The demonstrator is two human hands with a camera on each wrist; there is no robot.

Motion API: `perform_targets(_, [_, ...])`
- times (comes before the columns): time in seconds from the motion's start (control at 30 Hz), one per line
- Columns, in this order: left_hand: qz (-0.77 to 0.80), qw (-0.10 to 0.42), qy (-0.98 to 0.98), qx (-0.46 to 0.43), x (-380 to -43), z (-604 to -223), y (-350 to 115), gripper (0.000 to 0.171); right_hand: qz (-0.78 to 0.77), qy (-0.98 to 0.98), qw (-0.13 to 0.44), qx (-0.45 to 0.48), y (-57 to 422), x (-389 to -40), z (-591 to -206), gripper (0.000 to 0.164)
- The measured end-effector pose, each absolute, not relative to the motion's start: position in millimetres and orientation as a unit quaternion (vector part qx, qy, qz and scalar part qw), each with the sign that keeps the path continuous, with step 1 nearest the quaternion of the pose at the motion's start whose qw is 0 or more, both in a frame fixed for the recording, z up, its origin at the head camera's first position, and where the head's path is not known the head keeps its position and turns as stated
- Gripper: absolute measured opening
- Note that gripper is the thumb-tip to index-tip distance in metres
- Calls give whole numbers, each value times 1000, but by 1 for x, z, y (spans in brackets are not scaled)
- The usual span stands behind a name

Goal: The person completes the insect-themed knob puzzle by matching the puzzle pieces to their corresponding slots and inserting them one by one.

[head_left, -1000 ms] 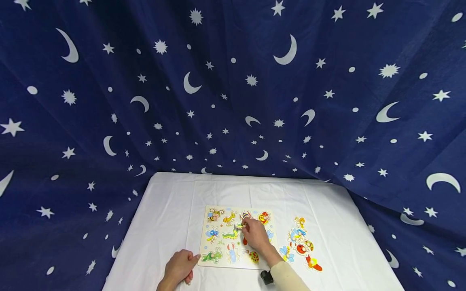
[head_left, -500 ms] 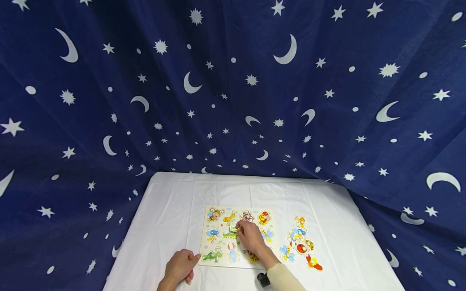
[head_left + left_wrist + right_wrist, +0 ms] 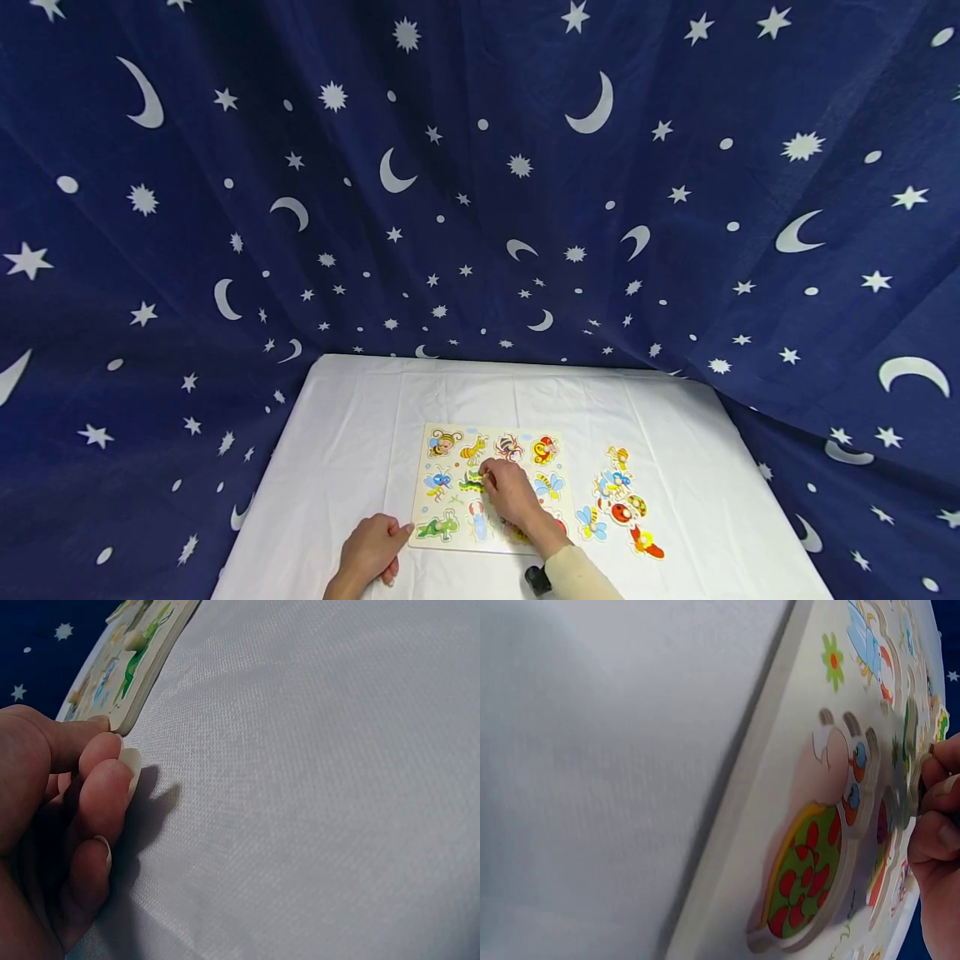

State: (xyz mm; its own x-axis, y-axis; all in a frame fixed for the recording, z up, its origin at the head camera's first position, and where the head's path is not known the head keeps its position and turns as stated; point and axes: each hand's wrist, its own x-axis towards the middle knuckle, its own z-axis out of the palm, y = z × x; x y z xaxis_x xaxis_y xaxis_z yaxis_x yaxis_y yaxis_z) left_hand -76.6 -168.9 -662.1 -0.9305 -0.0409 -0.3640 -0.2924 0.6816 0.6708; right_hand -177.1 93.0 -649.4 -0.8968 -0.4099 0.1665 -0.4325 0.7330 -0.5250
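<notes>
In the head view my right hand (image 3: 516, 493) pinches a green caterpillar puzzle piece (image 3: 471, 482) over the caterpillar picture in the middle of a wooden insect puzzle board (image 3: 457, 543). The fingers cover part of the piece, so whether it lies flat in its recess cannot be told. In the right wrist view, fingertips (image 3: 946, 796) press together low over the board. My left hand (image 3: 371, 548) grips the board's near left corner. Its thumb lies on that corner in the left wrist view, the other fingers (image 3: 105, 795) curled above the cloth.
Loose insect pieces lie right of the board: a ladybug (image 3: 621, 513), a blue-winged bee (image 3: 591, 523) and several others. A green grasshopper piece (image 3: 438, 527) sits in the board. White cloth (image 3: 337, 450) covers the table. A star-and-moon curtain (image 3: 480, 208) hangs behind.
My right hand has moved left across the board with the caterpillar piece, from right of the caterpillar picture to over it. The left hand has stayed at the corner.
</notes>
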Motion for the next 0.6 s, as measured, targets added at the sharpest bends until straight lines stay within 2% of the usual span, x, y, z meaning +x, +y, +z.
perform_targets(0.6, [384,165,904,-92,-77,-661,-168,42,271,-929,4,251,81,-169,-649,8])
